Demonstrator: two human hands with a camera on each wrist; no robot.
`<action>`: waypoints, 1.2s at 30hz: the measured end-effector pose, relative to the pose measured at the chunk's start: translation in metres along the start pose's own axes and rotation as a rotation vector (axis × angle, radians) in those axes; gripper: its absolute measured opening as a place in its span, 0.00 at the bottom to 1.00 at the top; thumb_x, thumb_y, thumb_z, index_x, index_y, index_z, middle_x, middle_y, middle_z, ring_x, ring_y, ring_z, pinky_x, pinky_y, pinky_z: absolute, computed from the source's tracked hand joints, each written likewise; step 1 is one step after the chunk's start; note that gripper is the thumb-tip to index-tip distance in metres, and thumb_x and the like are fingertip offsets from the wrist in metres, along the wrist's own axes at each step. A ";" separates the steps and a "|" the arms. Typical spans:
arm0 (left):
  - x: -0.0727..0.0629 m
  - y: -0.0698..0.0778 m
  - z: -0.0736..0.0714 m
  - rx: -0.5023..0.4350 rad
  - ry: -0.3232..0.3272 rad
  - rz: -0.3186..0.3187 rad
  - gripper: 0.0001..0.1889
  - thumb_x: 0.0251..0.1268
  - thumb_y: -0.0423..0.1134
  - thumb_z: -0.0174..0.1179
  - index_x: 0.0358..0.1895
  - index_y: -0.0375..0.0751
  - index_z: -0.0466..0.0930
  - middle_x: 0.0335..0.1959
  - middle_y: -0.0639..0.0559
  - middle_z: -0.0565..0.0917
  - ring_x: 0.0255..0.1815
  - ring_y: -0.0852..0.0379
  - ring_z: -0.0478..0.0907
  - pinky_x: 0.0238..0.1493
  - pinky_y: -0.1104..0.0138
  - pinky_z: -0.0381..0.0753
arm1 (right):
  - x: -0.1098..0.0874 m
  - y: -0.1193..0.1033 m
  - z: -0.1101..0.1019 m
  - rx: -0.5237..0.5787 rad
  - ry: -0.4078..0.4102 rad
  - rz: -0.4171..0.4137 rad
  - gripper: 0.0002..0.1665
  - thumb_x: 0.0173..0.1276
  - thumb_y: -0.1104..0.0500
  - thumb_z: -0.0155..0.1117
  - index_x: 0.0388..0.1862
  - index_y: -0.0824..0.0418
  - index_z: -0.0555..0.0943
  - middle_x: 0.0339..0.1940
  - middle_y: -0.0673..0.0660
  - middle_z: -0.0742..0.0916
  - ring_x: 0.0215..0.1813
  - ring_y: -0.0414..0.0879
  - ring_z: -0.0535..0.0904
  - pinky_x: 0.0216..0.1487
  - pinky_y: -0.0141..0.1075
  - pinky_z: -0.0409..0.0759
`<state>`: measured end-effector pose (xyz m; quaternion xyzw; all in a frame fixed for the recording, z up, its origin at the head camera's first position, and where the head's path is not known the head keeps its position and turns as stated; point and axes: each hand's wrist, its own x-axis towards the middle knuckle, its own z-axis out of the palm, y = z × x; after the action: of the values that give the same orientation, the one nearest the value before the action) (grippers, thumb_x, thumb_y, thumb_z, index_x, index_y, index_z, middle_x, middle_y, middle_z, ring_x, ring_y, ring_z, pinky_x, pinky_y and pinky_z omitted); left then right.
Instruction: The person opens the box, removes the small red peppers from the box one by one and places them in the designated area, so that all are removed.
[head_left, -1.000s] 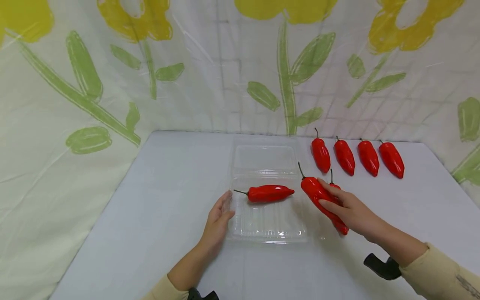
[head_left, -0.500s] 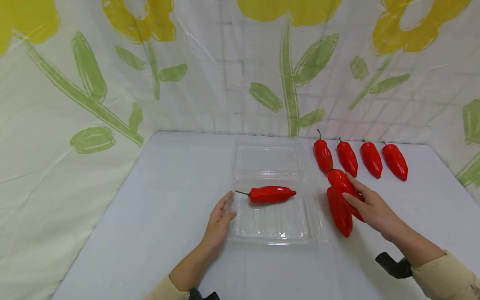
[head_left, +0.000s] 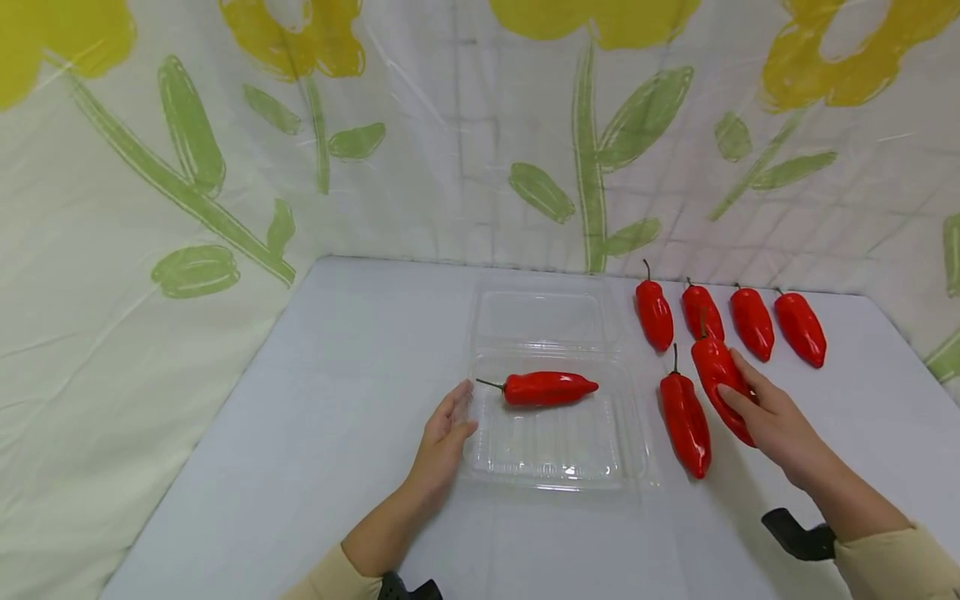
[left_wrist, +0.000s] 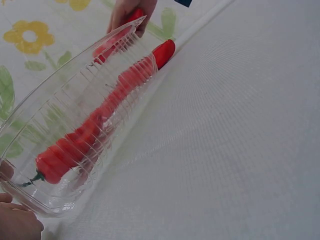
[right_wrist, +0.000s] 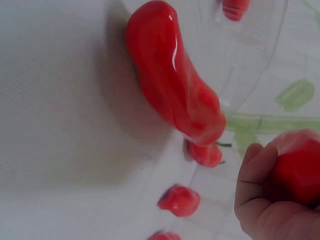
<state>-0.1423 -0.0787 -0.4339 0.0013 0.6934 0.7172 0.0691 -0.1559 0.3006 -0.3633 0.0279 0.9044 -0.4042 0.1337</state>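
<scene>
My left hand [head_left: 442, 442] grips the left rim of a clear plastic clamshell container [head_left: 517, 458], whose lid lies open toward the back. One red pepper [head_left: 550, 388] lies crosswise in the base, its stem toward that hand. In the left wrist view, this pepper [left_wrist: 85, 140] shows through the ribbed wall. My right hand [head_left: 772, 421] holds another red pepper [head_left: 718, 383] between thumb and fingers, stem pointing away. Just left of it, a red pepper [head_left: 685, 425] lies on the table beside the container. The right wrist view shows the held pepper [right_wrist: 297, 170] in curled fingers.
Several red peppers stand in a row at the back right, from the leftmost pepper [head_left: 654, 317] to the rightmost pepper [head_left: 801, 329]. The white table [head_left: 337, 375] ends at a flower-printed curtain [head_left: 405, 167] behind it.
My right hand has moved right with its pepper, from beside the container's right edge past the pepper on the table, which now shows fully. My left hand stays at the rim.
</scene>
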 end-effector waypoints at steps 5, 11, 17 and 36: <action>0.000 0.000 0.000 0.012 0.012 -0.004 0.29 0.64 0.26 0.42 0.70 0.36 0.55 0.74 0.44 0.55 0.76 0.48 0.46 0.75 0.53 0.43 | 0.000 0.007 -0.003 0.027 0.014 0.028 0.43 0.73 0.47 0.42 0.74 0.55 0.30 0.67 0.78 0.56 0.62 0.73 0.55 0.38 0.34 0.81; 0.000 -0.001 0.000 0.011 0.001 -0.002 0.29 0.65 0.26 0.42 0.71 0.35 0.54 0.74 0.44 0.54 0.76 0.48 0.46 0.75 0.53 0.44 | -0.001 0.018 -0.007 0.084 0.014 0.069 0.43 0.74 0.47 0.40 0.73 0.55 0.28 0.68 0.78 0.52 0.63 0.74 0.51 0.36 0.30 0.79; 0.000 -0.001 -0.001 0.010 0.001 0.012 0.29 0.64 0.25 0.41 0.71 0.35 0.53 0.74 0.43 0.54 0.76 0.49 0.46 0.75 0.54 0.44 | -0.001 0.029 -0.009 0.103 -0.032 0.106 0.43 0.74 0.47 0.39 0.72 0.56 0.26 0.70 0.79 0.46 0.65 0.75 0.46 0.39 0.32 0.79; 0.000 -0.001 -0.001 0.002 -0.017 0.010 0.29 0.65 0.26 0.40 0.71 0.36 0.52 0.75 0.45 0.53 0.77 0.49 0.45 0.75 0.54 0.44 | 0.004 0.056 -0.002 0.034 -0.102 0.154 0.45 0.73 0.44 0.38 0.71 0.59 0.25 0.70 0.79 0.40 0.68 0.78 0.38 0.59 0.67 0.64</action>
<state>-0.1427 -0.0796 -0.4351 0.0109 0.6936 0.7168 0.0716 -0.1510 0.3391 -0.4033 0.0788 0.8847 -0.4089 0.2096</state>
